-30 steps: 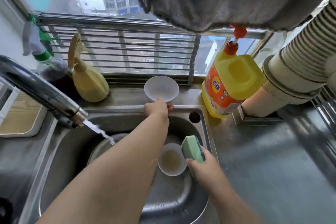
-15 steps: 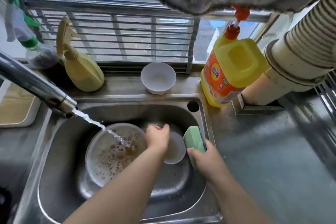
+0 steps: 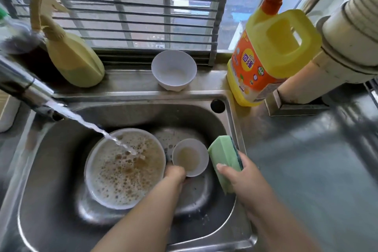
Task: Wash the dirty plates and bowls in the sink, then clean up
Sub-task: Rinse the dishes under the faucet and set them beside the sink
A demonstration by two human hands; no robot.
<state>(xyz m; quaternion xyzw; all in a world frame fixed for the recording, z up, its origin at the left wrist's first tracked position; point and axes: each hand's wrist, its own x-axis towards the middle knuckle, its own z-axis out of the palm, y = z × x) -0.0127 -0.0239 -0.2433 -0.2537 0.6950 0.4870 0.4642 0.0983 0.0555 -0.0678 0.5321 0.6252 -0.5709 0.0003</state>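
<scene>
Steel counter surrounds the sink (image 3: 229,120), which sits under a barred window. Inside the sink, the tap (image 3: 24,88) pours water into a large bowl (image 3: 122,170) full of brown foamy water. Just right of it stands a small bowl (image 3: 190,157) with cloudy liquid. The left hand (image 3: 174,173) grips the near rim of this small bowl. The right hand (image 3: 239,178) holds a green sponge (image 3: 224,153) at the sink's right wall. Behind the sink, a clean white bowl (image 3: 173,69) rests on the ledge, and a yellow detergent bottle (image 3: 270,57) stands at the back right corner. The step seems to be starting the small bowl; next it probably must be emptied and scrubbed.
</scene>
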